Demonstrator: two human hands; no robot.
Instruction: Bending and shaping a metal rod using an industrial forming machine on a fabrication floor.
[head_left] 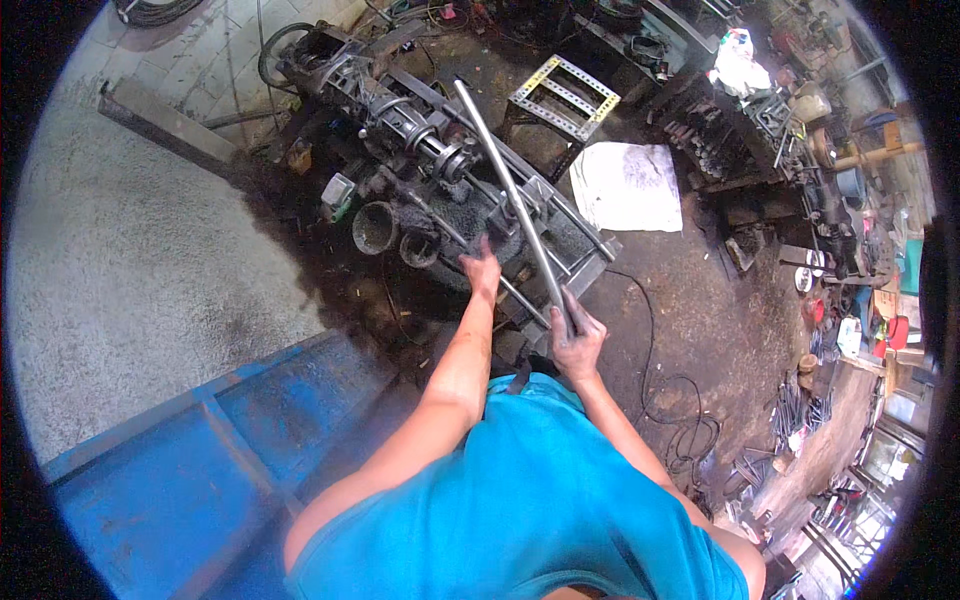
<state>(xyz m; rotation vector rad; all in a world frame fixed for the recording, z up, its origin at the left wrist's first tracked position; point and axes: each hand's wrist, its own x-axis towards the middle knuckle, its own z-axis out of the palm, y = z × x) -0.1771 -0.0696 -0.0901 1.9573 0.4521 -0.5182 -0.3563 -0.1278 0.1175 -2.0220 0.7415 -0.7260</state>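
Observation:
A long, shiny metal tube (512, 190) slants from my right hand up over the machine. My right hand (578, 342) is closed around the tube's near end, close to my waist. Farther left, my left hand (482, 272) reaches over the machine's tray, its fingers closed on a thinner metal rod (520, 298) that runs along the front of the machine. Part of that rod is hidden behind the hand. The dark, greasy machine (405, 125) has a round chuck-like part and parallel rails. Two round metal cups (376, 228) stand at its front left.
A blue metal surface (270, 410) lies at my lower left. Beyond the machine stand a perforated metal frame stool (565, 98) and a white sheet (627, 187) on the floor. A black cable (650, 340) snakes across the floor at right. Cluttered tool racks (725, 130) line the right side.

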